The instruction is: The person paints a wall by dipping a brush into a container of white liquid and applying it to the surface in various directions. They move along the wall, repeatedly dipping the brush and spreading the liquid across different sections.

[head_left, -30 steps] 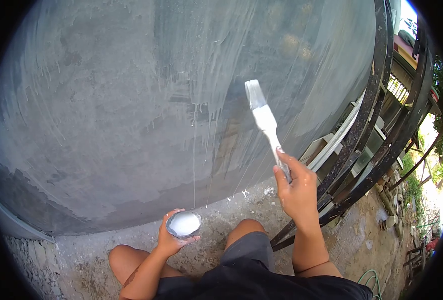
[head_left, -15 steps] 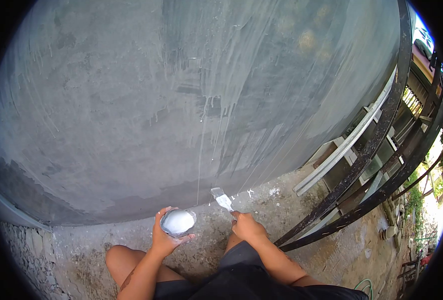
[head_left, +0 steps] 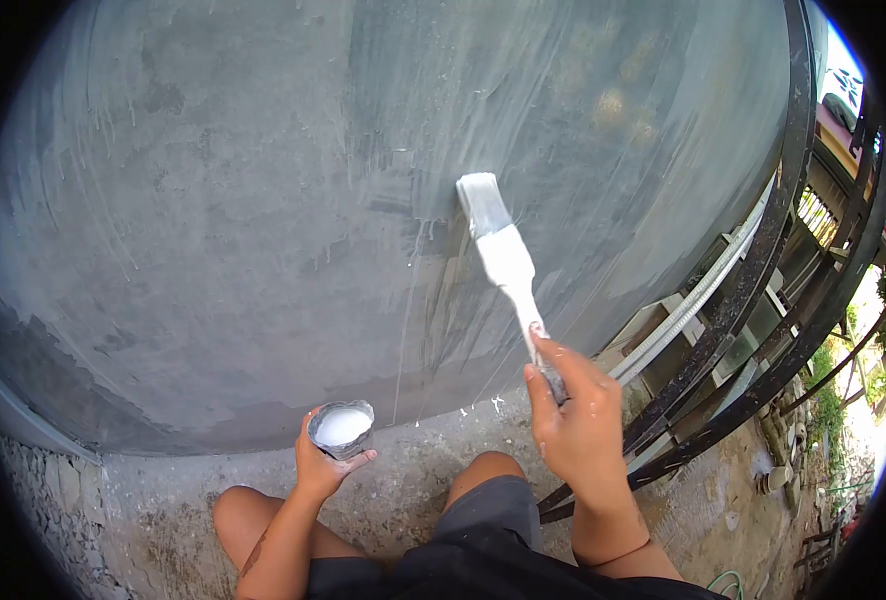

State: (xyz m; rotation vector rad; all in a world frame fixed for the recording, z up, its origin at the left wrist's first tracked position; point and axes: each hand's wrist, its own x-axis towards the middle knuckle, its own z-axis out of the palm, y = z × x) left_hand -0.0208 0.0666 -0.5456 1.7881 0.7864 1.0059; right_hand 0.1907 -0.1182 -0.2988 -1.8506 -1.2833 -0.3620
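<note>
My right hand (head_left: 580, 408) is wrapped round the handle of a paintbrush (head_left: 504, 258), raised in front of the grey wall (head_left: 233, 220). White paint coats the brush's handle, and its whitened bristles point up and to the left, overlapping the streaked part of the wall. Low on the left, my left hand (head_left: 321, 465) grips a small cup (head_left: 344, 428) from its side and underneath. Smooth white paint shows inside the cup, whose grey rim is smeared. Pale drips and darker wet-looking patches run down the wall.
Curved dark metal bars (head_left: 753, 300) rise close on my right, with a pale ribbed pipe (head_left: 698, 295) behind them. White splashes dot the concrete floor (head_left: 403, 475) along the wall's foot. A rough stone edge (head_left: 58, 500) lies at the lower left.
My right hand has lifted the paintbrush from low near the floor up in front of the wall. My left hand and the cup have shifted slightly left, the cup tilting a little.
</note>
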